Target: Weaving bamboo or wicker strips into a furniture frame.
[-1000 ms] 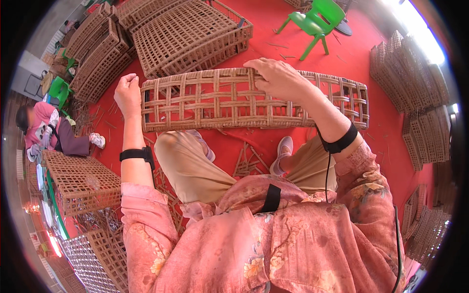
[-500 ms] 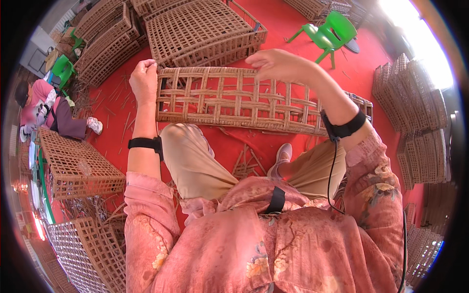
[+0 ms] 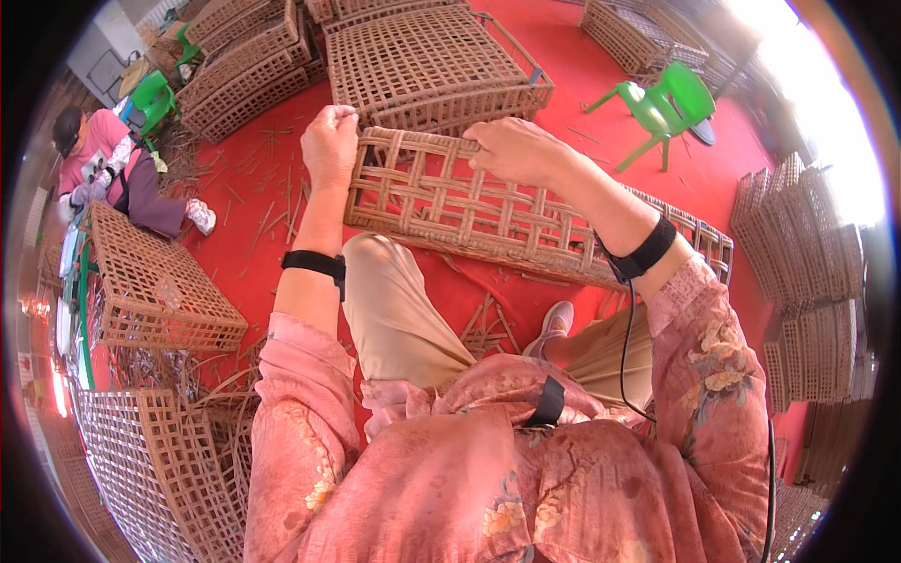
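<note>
A long brown wicker basket (image 3: 469, 199) with an open lattice side stands before my knees, slanting down to the right. My left hand (image 3: 330, 148) is closed at its upper left corner, fingertips against the rim. Farther right along the same top rim, my right hand (image 3: 514, 148) has its fingers bent and pinched on the edge. Any thin strand between the fingers of either hand is too small to make out. My right forearm passes over the basket's right part and hides some of the weave.
Larger wicker baskets (image 3: 422, 58) stand just beyond, with more stacked at far left and right. A green chair (image 3: 668, 101) is at the far right. Another person (image 3: 117, 174) sits at left beside a basket (image 3: 164, 286). Loose cane pieces litter the red floor (image 3: 253, 202).
My right hand has come down from above the basket onto its top rim, its fingers now bent in. The basket slants more, and the view has shifted left. My left hand stays at the corner.
</note>
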The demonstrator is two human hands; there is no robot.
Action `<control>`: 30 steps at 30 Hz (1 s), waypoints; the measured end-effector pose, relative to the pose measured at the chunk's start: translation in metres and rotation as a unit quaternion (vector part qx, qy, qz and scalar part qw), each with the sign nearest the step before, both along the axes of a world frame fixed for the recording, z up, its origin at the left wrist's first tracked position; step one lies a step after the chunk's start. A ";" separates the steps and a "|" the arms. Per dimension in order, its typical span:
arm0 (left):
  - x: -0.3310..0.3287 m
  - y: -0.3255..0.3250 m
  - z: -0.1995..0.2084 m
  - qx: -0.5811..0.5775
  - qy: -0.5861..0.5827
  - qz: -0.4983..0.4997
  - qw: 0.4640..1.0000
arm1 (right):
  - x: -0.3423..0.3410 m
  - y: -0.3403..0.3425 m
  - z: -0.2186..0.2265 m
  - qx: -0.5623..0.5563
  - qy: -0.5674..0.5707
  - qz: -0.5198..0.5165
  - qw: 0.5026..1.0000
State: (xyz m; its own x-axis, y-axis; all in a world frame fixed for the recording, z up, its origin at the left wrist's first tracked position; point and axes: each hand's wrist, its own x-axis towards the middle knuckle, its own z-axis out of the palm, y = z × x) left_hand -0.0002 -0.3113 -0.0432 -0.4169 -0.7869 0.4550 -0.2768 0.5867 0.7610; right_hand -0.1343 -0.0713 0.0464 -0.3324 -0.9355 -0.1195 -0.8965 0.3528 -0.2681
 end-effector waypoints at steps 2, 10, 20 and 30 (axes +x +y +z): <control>0.000 0.000 0.003 -0.024 0.001 0.000 1.000 | -0.003 -0.001 -0.006 -0.021 0.011 0.027 0.999; -0.015 -0.004 0.033 -0.136 -0.056 -0.016 0.989 | 0.010 0.000 -0.014 -0.044 0.111 0.014 0.993; -0.037 -0.026 -0.003 -0.049 -0.037 0.035 0.997 | -0.013 -0.017 -0.015 -0.028 0.042 0.033 0.998; -0.025 -0.018 0.005 -0.004 -0.059 0.037 0.998 | -0.011 -0.047 -0.006 0.073 -0.209 -0.039 0.974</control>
